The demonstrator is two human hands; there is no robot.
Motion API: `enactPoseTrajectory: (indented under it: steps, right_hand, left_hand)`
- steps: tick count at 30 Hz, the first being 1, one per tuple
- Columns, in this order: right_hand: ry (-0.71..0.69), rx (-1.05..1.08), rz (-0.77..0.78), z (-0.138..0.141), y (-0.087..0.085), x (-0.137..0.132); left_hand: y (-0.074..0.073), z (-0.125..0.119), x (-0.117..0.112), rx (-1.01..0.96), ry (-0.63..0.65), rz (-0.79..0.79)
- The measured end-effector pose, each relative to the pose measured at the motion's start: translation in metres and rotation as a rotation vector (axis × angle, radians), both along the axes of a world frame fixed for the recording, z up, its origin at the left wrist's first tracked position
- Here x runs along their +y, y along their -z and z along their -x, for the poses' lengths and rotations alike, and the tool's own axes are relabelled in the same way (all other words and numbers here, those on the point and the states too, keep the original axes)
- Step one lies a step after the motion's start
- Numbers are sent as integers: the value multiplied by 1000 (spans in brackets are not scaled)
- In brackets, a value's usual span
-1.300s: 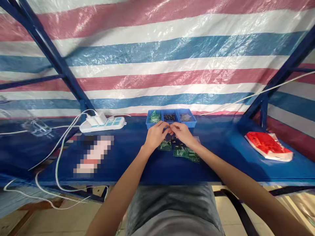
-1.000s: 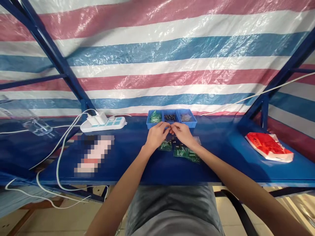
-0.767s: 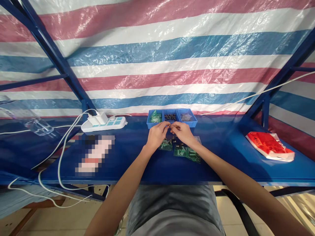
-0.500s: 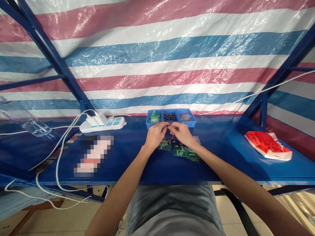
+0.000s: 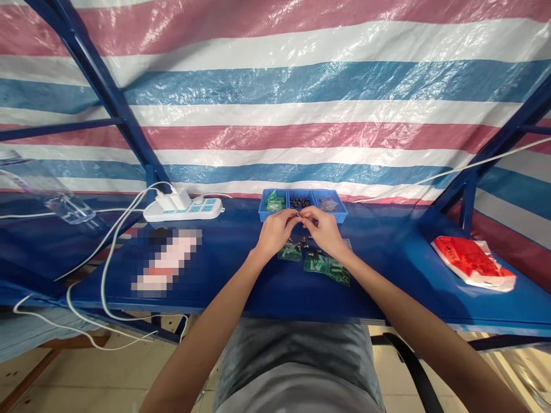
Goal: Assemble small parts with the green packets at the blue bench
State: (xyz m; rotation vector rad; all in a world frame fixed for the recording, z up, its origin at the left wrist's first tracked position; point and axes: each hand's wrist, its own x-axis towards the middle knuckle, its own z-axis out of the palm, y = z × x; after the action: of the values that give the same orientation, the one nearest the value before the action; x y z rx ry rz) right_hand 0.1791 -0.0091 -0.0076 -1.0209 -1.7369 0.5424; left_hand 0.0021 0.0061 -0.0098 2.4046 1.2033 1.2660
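Green circuit boards (image 5: 326,266) lay mid-frame on the blue worktop (image 5: 241,275); left hand (image 5: 275,230) and right hand (image 5: 323,229) pinched a tiny dark part (image 5: 298,216) together, others loose below.

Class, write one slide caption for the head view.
Both hands pinch a tiny dark part above green circuit boards on a blue bench.

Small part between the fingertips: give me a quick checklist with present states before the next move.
1. Both hands meet over the table: left hand and right hand fingertips together: ok.
2. Small part pinched between them: too small to make out: cannot tell.
3. Blue tray within reach, just behind the hands: ok.
4. Green boards lie flat on the table under the hands: ok.
5. Loose dark pieces scattered by the boards, away from the table edge: ok.
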Motion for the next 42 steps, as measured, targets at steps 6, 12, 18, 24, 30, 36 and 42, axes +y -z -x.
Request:
enactPoseTrajectory:
  steps: [6, 12, 18, 24, 30, 36, 42]
  right_hand:
    - [39, -42, -45, 2, -5, -4]
    - [50, -95, 4, 2, -8, -10]
    - [8, -62, 129, -14, -24, 12]
    - [47, -29, 378, -28, -53, 64]
    - [103, -247, 81, -37, -15, 27]
    - [-48, -556, 170, -58, -8, 7]
    - [56, -759, 332, -90, -13, 9]
  left_hand:
    - [-1, 0, -1, 11, 22, 52]
    - [-4, 1, -3, 41, 87, 105]
    - [-7, 8, -1, 90, -47, 81]
    - [-2, 10, -1, 214, -103, 102]
    - [-2, 9, -4, 244, -135, 78]
    - [1, 7, -4, 292, -76, 102]
    - [1, 6, -2, 294, -33, 116]
